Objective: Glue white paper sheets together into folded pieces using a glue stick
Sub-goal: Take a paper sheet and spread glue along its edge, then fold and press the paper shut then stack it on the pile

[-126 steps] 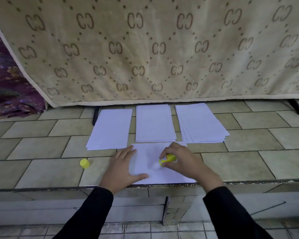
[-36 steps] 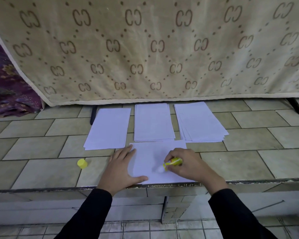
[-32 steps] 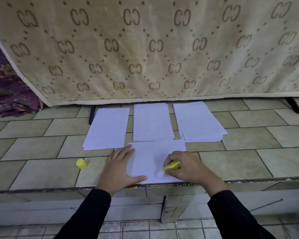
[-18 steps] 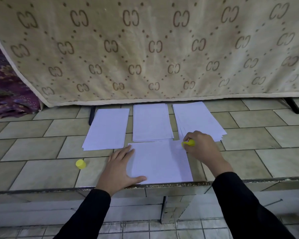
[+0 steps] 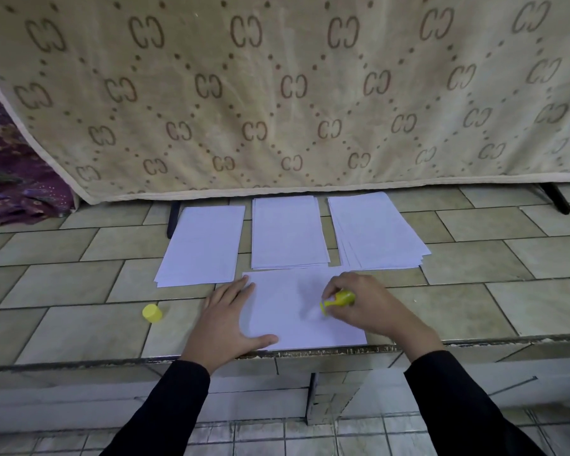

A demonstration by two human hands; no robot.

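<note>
A white paper sheet (image 5: 287,311) lies at the near edge of the tiled counter. My left hand (image 5: 227,320) rests flat on its left side, fingers straight and thumb spread along the near edge. My right hand (image 5: 362,307) grips a yellow glue stick (image 5: 338,300) tilted down, its tip against the sheet's right half. Behind the sheet are three white paper stacks: left stack (image 5: 204,245), middle stack (image 5: 288,232), right stack (image 5: 375,230).
The yellow glue cap (image 5: 152,313) stands on the tiles left of my left hand. A beige patterned cloth (image 5: 277,93) hangs right behind the stacks. The counter's front edge (image 5: 441,342) drops to a tiled floor below. Purple fabric (image 5: 10,166) lies at far left.
My right hand carried the glue stick from the sheet's lower middle up to its far right corner, then back down onto the sheet's right half. My left hand stayed put.
</note>
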